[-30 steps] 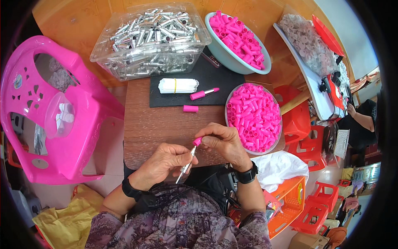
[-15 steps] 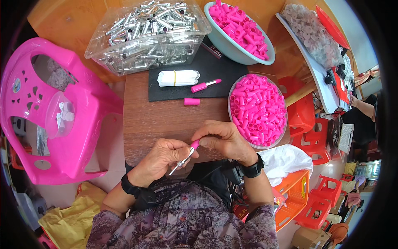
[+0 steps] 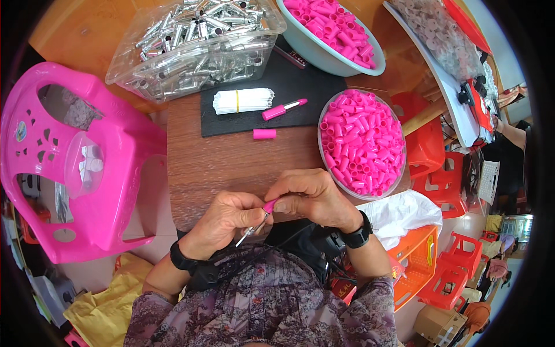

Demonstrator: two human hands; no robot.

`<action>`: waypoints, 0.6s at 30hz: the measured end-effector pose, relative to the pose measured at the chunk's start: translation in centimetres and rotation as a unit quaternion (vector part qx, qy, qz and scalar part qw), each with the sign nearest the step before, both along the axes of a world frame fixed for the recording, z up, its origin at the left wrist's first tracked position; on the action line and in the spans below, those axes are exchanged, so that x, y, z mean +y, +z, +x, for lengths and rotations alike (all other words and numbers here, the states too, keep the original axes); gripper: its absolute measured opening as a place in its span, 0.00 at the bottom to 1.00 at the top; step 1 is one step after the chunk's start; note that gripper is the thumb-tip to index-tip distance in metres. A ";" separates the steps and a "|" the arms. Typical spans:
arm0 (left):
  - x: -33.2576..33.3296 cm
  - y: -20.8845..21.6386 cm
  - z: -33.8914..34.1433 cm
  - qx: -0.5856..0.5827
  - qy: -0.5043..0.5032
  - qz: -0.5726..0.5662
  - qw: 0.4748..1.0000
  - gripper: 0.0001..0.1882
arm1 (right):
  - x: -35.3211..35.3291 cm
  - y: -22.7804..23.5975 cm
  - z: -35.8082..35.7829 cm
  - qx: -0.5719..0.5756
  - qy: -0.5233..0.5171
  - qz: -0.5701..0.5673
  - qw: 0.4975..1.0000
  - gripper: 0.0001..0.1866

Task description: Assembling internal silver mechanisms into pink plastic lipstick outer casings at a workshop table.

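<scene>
Close to my body, over the table's front edge, my left hand (image 3: 238,215) pinches a slim silver pen part (image 3: 250,230), whose thin white-and-metal end points down toward me. My right hand (image 3: 312,199) meets it fingertip to fingertip, closed on a pink tapered pen tip (image 3: 270,205) at the upper end of the silver piece. Fingers partly hide the joint. Beyond them, on a black mat (image 3: 231,128), lie a banded bundle of white refills (image 3: 245,100) and a pink lipstick-shaped pen (image 3: 283,109). A pink cap (image 3: 264,134) rests on the wood in front of the mat.
A round tub of pink tips (image 3: 361,144) stands right of my hands. At the back are a clear bin of silver tubes (image 3: 196,69) and a pale blue basin (image 3: 324,63) with pink tubes. A pink chair (image 3: 115,173) flanks the left; red stools (image 3: 451,272) stand right.
The view has shifted slightly. Both hands keep nearly the same place and grip, with the pink tip and silver part still held together and slightly turned.
</scene>
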State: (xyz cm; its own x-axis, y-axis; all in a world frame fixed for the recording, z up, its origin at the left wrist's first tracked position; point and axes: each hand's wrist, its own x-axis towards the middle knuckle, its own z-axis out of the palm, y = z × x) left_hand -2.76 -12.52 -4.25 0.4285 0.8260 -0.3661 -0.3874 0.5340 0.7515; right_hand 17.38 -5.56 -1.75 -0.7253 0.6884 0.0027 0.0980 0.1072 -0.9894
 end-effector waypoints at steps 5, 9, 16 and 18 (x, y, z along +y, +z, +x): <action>0.1 -0.1 -0.1 -0.023 -0.008 -0.013 1.000 0.21 | 0.3 0.1 -0.2 0.030 0.010 0.038 0.999 0.07; 0.4 -0.6 0.1 -0.059 -0.019 -0.030 0.998 0.21 | 0.5 -0.4 -0.1 0.041 0.015 0.033 0.999 0.07; 0.5 -0.3 0.5 -0.065 0.036 -0.047 0.996 0.19 | 0.6 0.0 -1.0 -0.001 -0.001 0.070 0.998 0.06; 0.2 -0.5 0.4 -0.057 0.037 -0.042 0.997 0.18 | 0.5 -0.1 -1.2 0.016 -0.013 0.009 1.000 0.06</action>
